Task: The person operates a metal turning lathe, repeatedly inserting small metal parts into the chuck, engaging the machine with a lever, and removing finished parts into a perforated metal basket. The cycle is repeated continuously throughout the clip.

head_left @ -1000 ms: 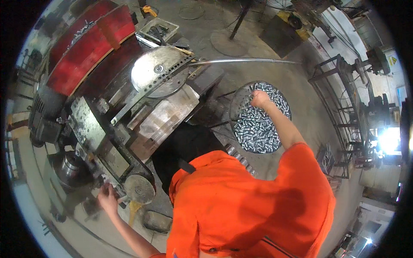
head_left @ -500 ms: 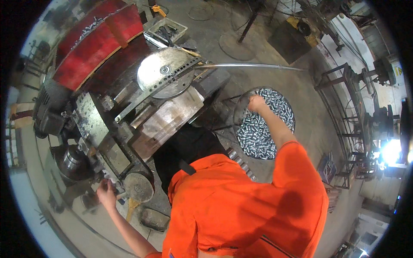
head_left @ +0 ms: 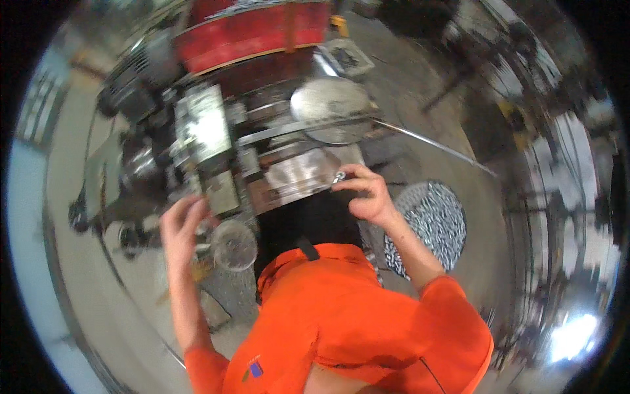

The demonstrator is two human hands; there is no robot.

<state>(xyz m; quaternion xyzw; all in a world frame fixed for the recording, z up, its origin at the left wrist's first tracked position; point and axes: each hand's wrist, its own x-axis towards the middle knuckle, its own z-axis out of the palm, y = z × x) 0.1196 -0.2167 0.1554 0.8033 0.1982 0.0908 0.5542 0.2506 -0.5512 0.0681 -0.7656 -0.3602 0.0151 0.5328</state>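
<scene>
"Silver metal piece (head_left: 338, 177), small and short: what could go wrong?"

"Our right hand (head_left: 365, 195) has its grip pinched on it near the flat brown-grey metal plate (head_left: 295, 174); a loose pinch could drop it. Our left hand (head_left: 183, 222) is blurred: can't tell its grip."

"Changed since half a second ago?"

"Our right hand's left the round heap of short silver cylinders (head_left: 436, 223); our view's swung too."

Silvery metal piece (head_left: 338, 177), orange shirt (head_left: 354, 295)
</scene>
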